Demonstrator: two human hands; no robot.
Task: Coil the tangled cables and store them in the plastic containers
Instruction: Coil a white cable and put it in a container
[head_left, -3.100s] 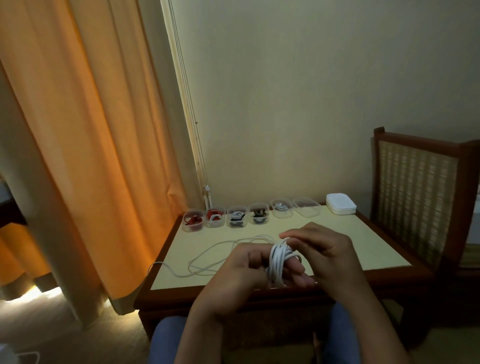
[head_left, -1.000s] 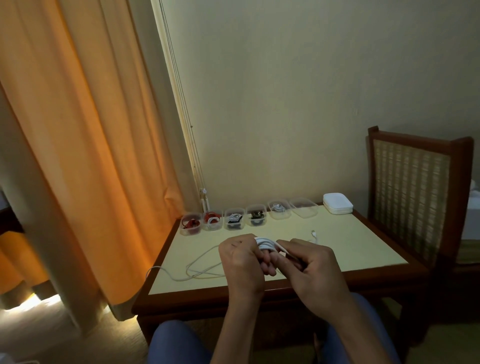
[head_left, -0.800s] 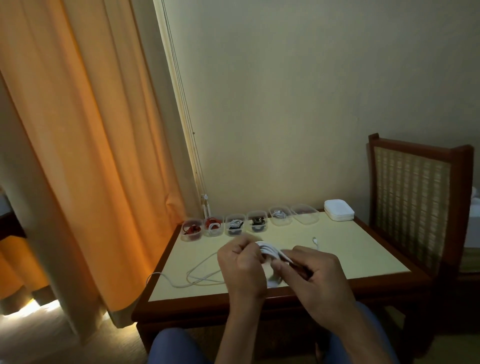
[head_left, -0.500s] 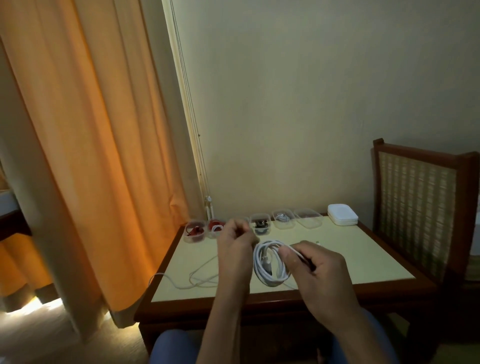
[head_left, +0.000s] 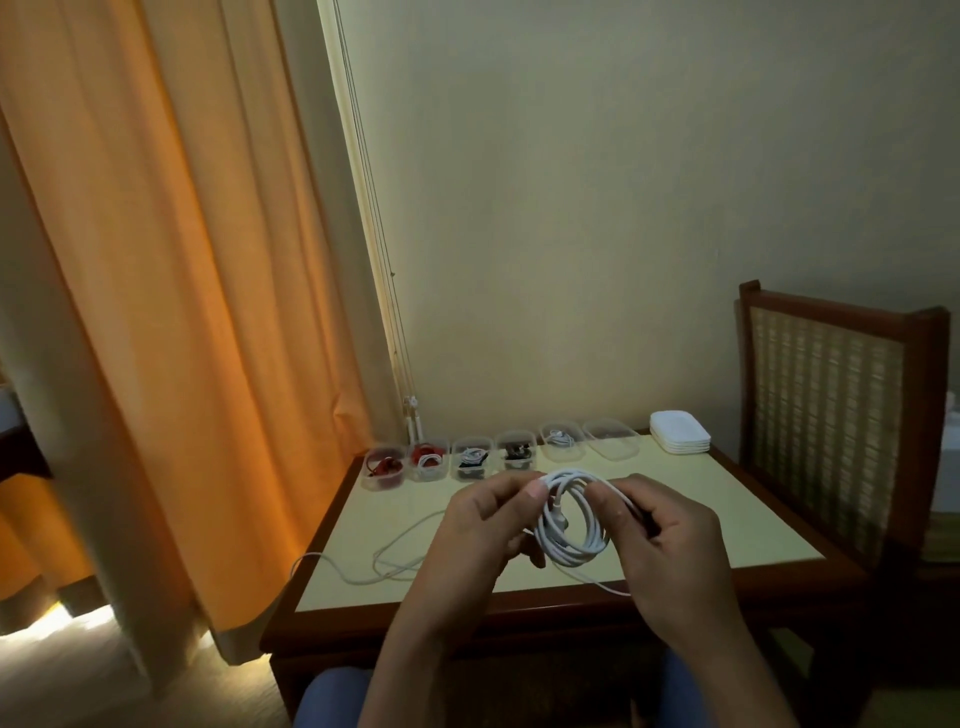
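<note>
A white cable coil (head_left: 574, 519) hangs between my two hands above the table (head_left: 727, 525). My left hand (head_left: 483, 525) pinches the coil's upper left side with thumb and fingers. The coil's right side is held by my right hand (head_left: 660, 540), fingers curled round it. The cable's loose tail (head_left: 384, 564) trails left across the tabletop to the edge. Several clear plastic containers (head_left: 470, 460) stand in a row at the table's far edge, most holding coiled cables; the rightmost container (head_left: 612, 447) looks empty.
A stack of white lids (head_left: 679, 439) sits at the far right corner of the table. A wooden chair with a woven back (head_left: 826, 426) stands to the right. Orange curtains (head_left: 156, 312) hang on the left. My knees show below the table's near edge.
The cable came off my left fingers and now hangs as a free round coil between both hands. Less loose cable lies on the table than three seconds ago.
</note>
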